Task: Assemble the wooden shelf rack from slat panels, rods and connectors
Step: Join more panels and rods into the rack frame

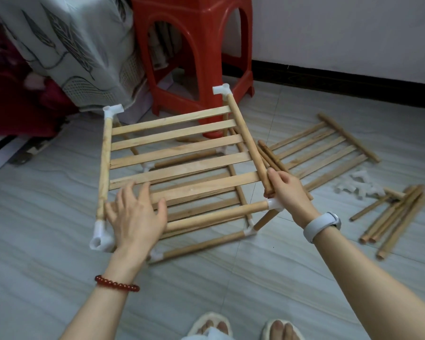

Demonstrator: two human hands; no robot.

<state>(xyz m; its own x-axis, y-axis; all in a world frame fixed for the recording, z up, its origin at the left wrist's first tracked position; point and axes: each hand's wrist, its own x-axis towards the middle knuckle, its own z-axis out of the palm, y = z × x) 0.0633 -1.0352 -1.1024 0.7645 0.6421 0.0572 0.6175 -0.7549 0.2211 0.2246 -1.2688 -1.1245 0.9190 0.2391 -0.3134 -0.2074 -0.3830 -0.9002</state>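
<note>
Head view: right hand [288, 190] grasping upper slatted wooden panel's side rod end [268, 187], centre frame; align over white corner connector [274, 204], press straight. Left hand [135, 212] released, fingers spread, steadying.

The left hand [136, 212] covers the near end of the upper slat panel [179, 153], so how the panel meets the front rod [216, 215] there cannot be told. The right hand [288, 192] hides the near end of the panel's right rail [247, 141] and part of the white corner connector [274, 204]. The lower shelf [201, 204] shows only between the slats. The loose white connectors [358, 186] on the floor [59, 192] are blurred. Both feet [245, 327] are cut by the bottom edge.
</note>
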